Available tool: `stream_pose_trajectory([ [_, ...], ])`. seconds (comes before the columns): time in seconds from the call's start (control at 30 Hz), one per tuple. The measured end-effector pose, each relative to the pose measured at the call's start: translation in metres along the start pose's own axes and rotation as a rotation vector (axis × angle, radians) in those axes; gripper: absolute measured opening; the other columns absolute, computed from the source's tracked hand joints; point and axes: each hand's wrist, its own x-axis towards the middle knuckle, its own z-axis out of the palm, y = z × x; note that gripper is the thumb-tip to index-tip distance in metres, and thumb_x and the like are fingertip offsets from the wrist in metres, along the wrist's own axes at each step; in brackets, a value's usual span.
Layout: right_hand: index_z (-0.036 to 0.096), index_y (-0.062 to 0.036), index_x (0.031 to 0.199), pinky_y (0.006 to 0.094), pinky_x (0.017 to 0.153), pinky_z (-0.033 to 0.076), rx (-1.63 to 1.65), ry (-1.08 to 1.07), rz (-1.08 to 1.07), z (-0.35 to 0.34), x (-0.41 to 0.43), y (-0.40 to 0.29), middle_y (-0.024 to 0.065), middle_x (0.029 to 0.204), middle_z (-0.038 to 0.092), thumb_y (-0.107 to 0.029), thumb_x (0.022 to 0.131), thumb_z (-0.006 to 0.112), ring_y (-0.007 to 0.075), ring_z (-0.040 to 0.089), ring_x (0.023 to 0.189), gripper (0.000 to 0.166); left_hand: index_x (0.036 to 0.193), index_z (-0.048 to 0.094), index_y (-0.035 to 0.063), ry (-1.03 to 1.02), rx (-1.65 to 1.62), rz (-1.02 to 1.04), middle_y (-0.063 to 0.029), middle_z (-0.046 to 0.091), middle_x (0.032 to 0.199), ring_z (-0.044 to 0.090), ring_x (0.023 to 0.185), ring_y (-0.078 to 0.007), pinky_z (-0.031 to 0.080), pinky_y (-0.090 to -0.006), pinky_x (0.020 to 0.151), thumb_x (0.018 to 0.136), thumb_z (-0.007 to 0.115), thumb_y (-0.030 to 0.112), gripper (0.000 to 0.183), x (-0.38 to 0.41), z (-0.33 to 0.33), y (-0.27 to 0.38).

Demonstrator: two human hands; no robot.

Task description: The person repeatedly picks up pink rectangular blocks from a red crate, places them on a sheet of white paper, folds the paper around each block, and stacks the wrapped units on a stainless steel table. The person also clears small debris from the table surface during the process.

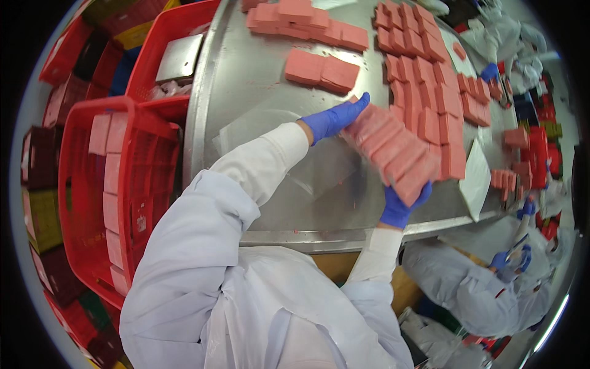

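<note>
My two blue-gloved hands hold a row of several pink slabs [392, 150], which look like pressed meat, between them above a stainless-steel table [299, 203]. My left hand [333, 121] presses on the row's far left end, fingers straight. At the near right end, my right hand [398, 210] grips from below, partly hidden by the slabs. The row is slightly blurred and tilts down toward the right. Beyond my left hand lie two pink stacks [321, 71] side by side. Closely packed rows of similar stacks [428, 92] stand just right of the held row.
More pink stacks [299, 23] pile up at the table's far side. Thin clear plastic film [258, 133] lies under my left forearm. Left of the table, a red crate [92, 230] holds pink blocks; another [152, 41] holds a metal box [180, 57]. Co-workers [474, 281] are at the right.
</note>
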Motion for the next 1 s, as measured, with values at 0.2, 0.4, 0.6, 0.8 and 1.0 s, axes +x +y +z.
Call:
stream_pose_trajectory([
  [0.2, 0.048, -0.0056, 0.118, 0.0345, 0.087, 0.044, -0.873, 0.112, -0.607, 0.108, -0.019, 0.028, 0.0092, 0.117, 0.053, -0.016, 0.083, 0.054, 0.0224, 0.052, 0.104, 0.037, 0.131, 0.032, -0.0029, 0.392, 0.611, -0.053, -0.0227, 0.054, 0.112, 0.054, 0.104, -0.0317, 0.040, -0.0351, 0.091, 0.080, 0.047, 0.061, 0.083, -0.167, -0.096, 0.103],
  [0.4, 0.049, -0.0045, 0.118, 0.0325, 0.087, 0.043, -0.656, -0.508, -0.648, 0.321, -0.059, 0.039, 0.0101, 0.116, 0.054, -0.022, 0.085, 0.050, 0.0215, 0.053, 0.102, 0.037, 0.130, 0.037, 0.0073, 0.818, 0.377, 0.050, -0.0113, 0.053, 0.112, 0.054, 0.100, -0.0180, 0.043, -0.0297, 0.086, 0.092, 0.043, 0.041, 0.051, -0.370, -0.204, 0.153],
  [0.6, 0.045, -0.0058, 0.124, 0.0356, 0.093, 0.038, -0.297, -1.395, -0.187, 0.522, -0.124, 0.122, 0.0112, 0.122, 0.049, -0.032, 0.084, 0.052, 0.0240, 0.048, 0.110, 0.048, 0.125, 0.046, 0.0087, 1.287, -0.569, 0.366, -0.0056, 0.054, 0.118, 0.053, 0.104, -0.0175, 0.043, -0.0326, 0.089, 0.092, 0.039, 0.044, 0.049, -0.510, -0.271, 0.081],
  [0.8, 0.036, -0.0118, 0.134, 0.0464, 0.102, 0.025, -0.607, -2.049, 0.299, 0.574, -0.175, 0.222, 0.0130, 0.135, 0.036, -0.046, 0.081, 0.053, 0.0310, 0.032, 0.125, 0.065, 0.116, 0.051, 0.0050, 1.100, -0.871, 0.467, -0.0106, 0.057, 0.111, 0.056, 0.101, -0.0236, 0.046, -0.0356, 0.081, 0.089, 0.044, 0.037, 0.043, -0.514, -0.320, -0.069],
  [1.0, 0.021, -0.0223, 0.141, 0.0634, 0.101, 0.004, -1.289, -1.858, -0.558, 0.539, -0.182, 0.270, 0.0138, 0.146, 0.014, -0.057, 0.080, 0.043, 0.0396, 0.004, 0.134, 0.073, 0.107, 0.056, 0.0027, 1.183, -0.064, 0.262, -0.0116, 0.060, 0.101, 0.058, 0.093, -0.0238, 0.047, -0.0347, 0.078, 0.085, 0.049, 0.026, 0.033, -0.460, -0.328, -0.050],
])
